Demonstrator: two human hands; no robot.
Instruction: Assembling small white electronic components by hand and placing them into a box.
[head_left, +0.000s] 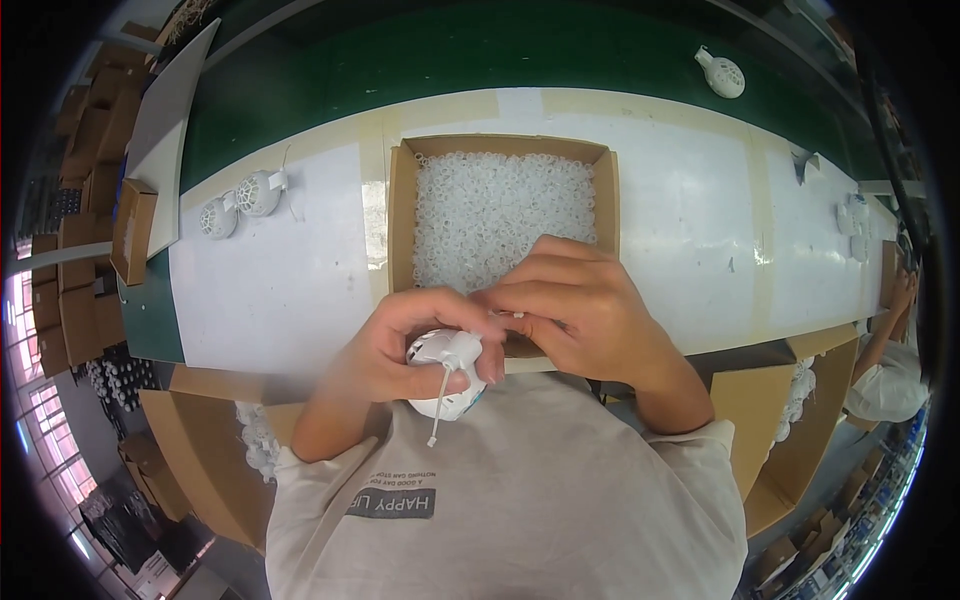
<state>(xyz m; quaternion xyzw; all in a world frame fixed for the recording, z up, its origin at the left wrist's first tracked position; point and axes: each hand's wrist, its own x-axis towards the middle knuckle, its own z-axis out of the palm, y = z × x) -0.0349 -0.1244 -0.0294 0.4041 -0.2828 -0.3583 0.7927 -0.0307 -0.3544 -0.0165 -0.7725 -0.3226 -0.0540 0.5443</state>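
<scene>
My left hand (385, 335) is wrapped round a white rounded plastic device (428, 347) held in front of my chest. From the device hangs a short white cable (440, 405) with a small plug at its end. My right hand (590, 305) is closed in a pinch beside it, with a small white piece (518, 315) just showing between thumb and fingers. The fingertips of both hands meet or nearly meet. Behind them stands a shallow cardboard box (402, 215) filled with small translucent rings (505, 210).
Two white devices with grilles (258, 195) lie on the white tabletop at left. Another white device (722, 75) rests on the green surface at far right. Open cartons holding white parts stand at lower left (205, 440) and right (750, 415). Another person (890, 380) is at far right.
</scene>
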